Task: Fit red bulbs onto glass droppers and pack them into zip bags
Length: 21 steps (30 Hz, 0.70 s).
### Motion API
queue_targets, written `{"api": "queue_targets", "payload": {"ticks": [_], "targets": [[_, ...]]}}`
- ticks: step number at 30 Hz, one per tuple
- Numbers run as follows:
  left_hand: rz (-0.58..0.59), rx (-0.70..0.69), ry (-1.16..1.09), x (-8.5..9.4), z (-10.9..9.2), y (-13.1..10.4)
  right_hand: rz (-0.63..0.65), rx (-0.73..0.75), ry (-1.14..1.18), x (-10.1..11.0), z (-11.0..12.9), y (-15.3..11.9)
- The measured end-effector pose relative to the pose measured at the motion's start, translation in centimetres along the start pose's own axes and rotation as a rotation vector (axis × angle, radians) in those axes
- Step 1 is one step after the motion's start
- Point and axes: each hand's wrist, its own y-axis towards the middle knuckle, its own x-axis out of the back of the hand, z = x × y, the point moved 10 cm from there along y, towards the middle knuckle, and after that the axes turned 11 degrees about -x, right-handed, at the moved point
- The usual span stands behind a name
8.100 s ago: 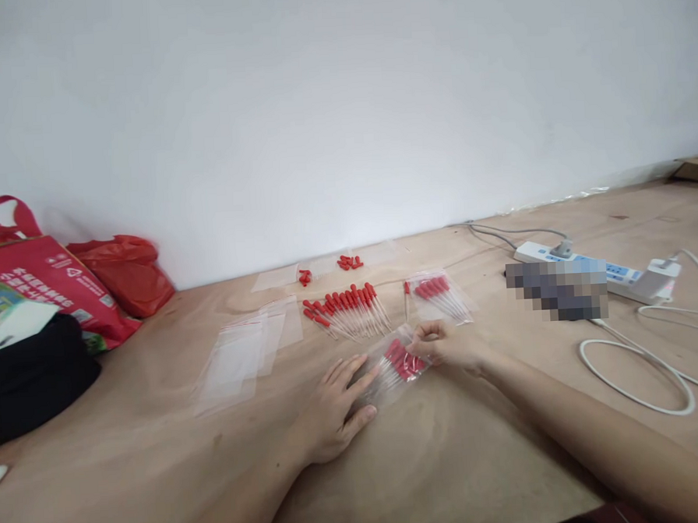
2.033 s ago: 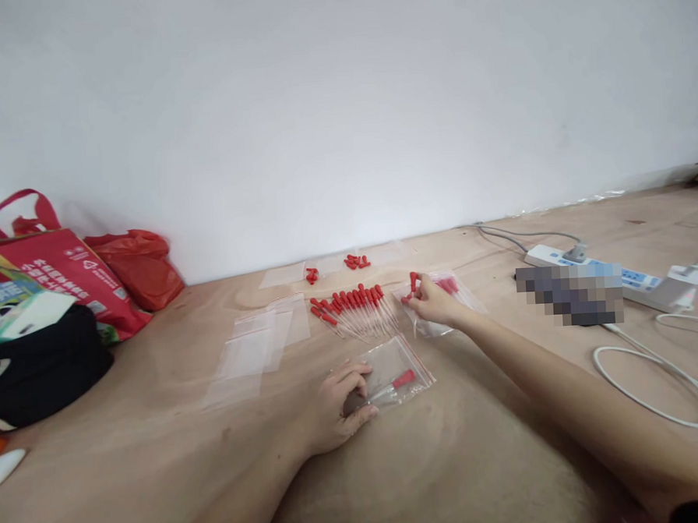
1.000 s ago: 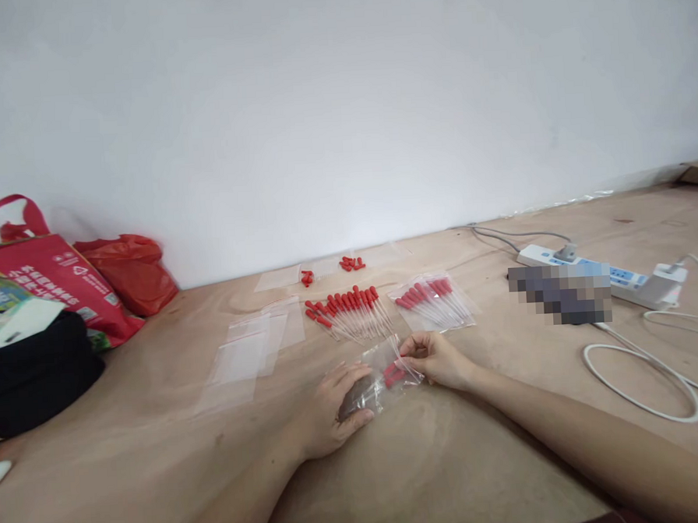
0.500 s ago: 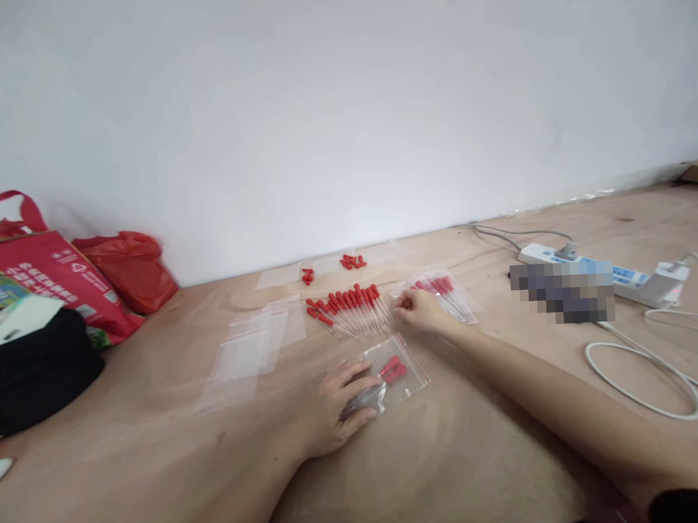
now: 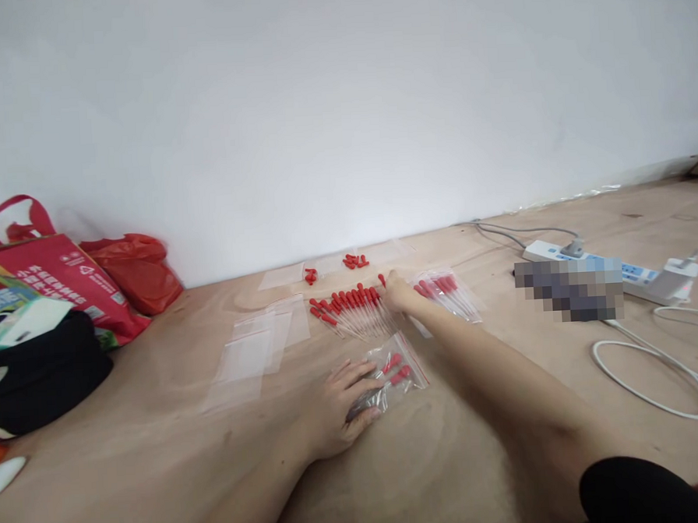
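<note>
My left hand (image 5: 348, 402) lies with fingers spread on a clear zip bag (image 5: 416, 367) that has two red-bulbed droppers (image 5: 399, 376) inside. Beyond it, several droppers with red bulbs and clear stems (image 5: 354, 304) lie side by side in a fanned row. At the right end of that row is my right hand (image 5: 394, 292), its fingers pinched on one dropper whose red bulb (image 5: 381, 279) sticks up past the fingertips. Just right of this hand rest filled bags of droppers (image 5: 447, 291).
Flat clear bags (image 5: 249, 356) lie to the left. Loose red bulbs (image 5: 356, 261) sit near the wall. At the far left are a red bag (image 5: 69, 280) and a black bag (image 5: 39, 371); on the right, a power strip (image 5: 595, 264) and white cable (image 5: 600, 373).
My right hand has moved slightly up and left, and a red bulb now shows beyond its fingertips. The bulbs in the bag beside my left hand lie farther apart.
</note>
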Motion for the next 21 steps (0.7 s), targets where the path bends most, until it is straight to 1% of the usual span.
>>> {"api": "queue_targets", "payload": {"ticks": [2, 4, 6, 7, 9, 11, 15, 18, 21], "targets": [[0.017, 0.013, 0.010, 0.1, -0.1, 0.0, -0.032, -0.007, 0.038, 1.5, -1.1, -0.7], [0.028, 0.023, 0.014, 0.2, -0.2, 0.1, -0.046, 0.003, 0.115, 2.7, -2.7, -1.7], [0.033, 0.027, 0.013, 0.2, -0.2, 0.2, -0.053, 0.006, 0.380, 3.6, -4.8, -3.2], [0.034, 0.028, 0.011, 0.3, -0.2, 0.2, -0.042, 0.002, 0.501, 3.6, -5.8, -4.0], [0.031, 0.030, 0.010, 0.3, -0.1, 0.2, -0.027, 0.013, 0.681, 3.2, -7.2, -5.7], [0.026, 0.026, 0.012, 0.2, 0.0, 0.2, -0.022, 0.026, 0.808, 2.6, -7.8, -7.2], [0.016, 0.019, 0.008, 0.2, 0.1, 0.1, 0.025, 0.045, 0.937, 0.9, -7.2, -9.2], [0.009, 0.027, 0.002, 0.2, 0.1, 0.0, 0.108, 0.039, 0.988, -0.5, -6.8, -10.0], [-0.011, 0.041, -0.015, 0.3, 0.2, 0.0, 0.181, 0.018, 1.044, -1.3, -7.0, -10.4]]}}
